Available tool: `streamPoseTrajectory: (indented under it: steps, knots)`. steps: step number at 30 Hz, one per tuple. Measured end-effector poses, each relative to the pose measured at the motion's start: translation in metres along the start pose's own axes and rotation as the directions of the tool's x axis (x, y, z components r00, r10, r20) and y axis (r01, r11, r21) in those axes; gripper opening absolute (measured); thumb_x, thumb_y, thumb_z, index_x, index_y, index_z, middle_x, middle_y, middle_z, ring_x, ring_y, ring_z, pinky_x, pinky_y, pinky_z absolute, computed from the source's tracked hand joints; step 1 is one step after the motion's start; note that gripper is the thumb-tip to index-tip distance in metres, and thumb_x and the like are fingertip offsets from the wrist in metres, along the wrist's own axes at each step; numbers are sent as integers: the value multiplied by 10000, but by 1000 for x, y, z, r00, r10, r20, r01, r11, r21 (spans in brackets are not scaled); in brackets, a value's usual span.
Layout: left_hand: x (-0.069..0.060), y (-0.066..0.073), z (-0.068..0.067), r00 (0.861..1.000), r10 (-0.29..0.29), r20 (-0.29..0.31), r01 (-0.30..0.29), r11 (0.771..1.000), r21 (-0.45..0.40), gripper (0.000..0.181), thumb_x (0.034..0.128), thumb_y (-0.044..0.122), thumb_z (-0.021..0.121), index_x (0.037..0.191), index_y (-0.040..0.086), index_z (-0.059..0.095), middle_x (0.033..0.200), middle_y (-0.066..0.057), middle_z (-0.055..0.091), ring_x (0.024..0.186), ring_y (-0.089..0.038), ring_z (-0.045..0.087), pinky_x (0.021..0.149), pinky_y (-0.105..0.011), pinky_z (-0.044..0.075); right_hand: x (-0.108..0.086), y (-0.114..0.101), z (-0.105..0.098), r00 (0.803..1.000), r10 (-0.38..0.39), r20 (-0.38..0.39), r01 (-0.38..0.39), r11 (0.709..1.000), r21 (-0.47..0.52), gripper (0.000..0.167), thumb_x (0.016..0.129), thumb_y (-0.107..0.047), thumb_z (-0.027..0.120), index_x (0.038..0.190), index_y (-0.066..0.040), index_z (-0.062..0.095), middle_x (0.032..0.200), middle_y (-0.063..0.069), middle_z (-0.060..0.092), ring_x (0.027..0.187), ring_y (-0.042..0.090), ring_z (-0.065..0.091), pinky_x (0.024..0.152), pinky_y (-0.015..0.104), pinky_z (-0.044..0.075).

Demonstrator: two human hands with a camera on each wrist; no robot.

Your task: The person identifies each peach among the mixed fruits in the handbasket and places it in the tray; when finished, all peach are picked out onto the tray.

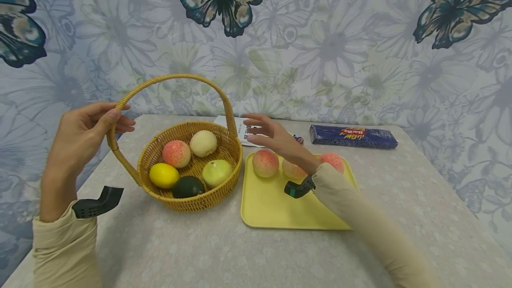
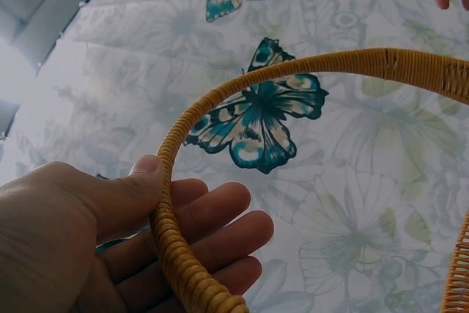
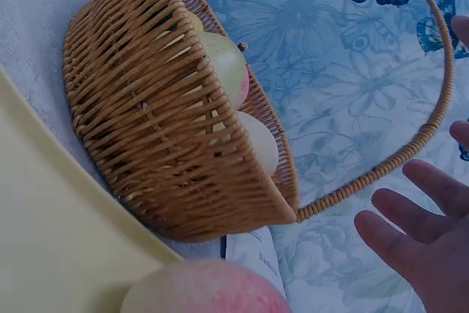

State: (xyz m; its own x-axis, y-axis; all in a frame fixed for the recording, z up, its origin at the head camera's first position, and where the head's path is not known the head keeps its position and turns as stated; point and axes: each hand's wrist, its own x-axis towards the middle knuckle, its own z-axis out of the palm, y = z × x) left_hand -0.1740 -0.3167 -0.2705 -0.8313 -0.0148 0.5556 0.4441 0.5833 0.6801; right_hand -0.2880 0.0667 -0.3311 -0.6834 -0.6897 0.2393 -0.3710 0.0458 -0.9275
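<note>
The left grip (image 1: pixel 82 134) pinches the arched handle (image 1: pixel 182 76) of a round, golden wicker basket (image 1: pixel 200 205); the right grip (image 1: pixel 277 138) hangs nearby, spread apart.

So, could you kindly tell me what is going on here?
A person's left hand holds the handle of a wicker basket with five fruits in it. The right hand is empty, its fingers apart, near the basket and three peach-like fruits on a yellow tray.
</note>
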Motion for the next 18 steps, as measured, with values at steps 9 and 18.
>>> streamPoseTrajectory:
  steps: [9, 18]
  knots:
    - [-1, 1, 2, 1000, -7, -2, 7, 1000, 0, 284, 984, 160, 537, 1190, -13, 627, 831, 70, 708, 732, -28, 689, 695, -102, 521, 20, 5, 20, 992, -17, 126, 27, 996, -79, 560, 960, -163, 579, 1476, -174, 359, 1483, 75, 399, 1341, 278, 416, 1040, 359, 430]
    - [-6, 0, 3, 1000, -7, -11, 7, 1000, 4, 287, 985, 162, 534, 1191, -16, 626, 835, 78, 706, 742, -39, 692, 697, -104, 522, 40, 1, 30, 969, 60, 238, -10, 979, -203, 601, 952, -254, 587, 1490, -201, 322, 1502, -10, 372, 1372, 213, 367, 1103, 423, 346]
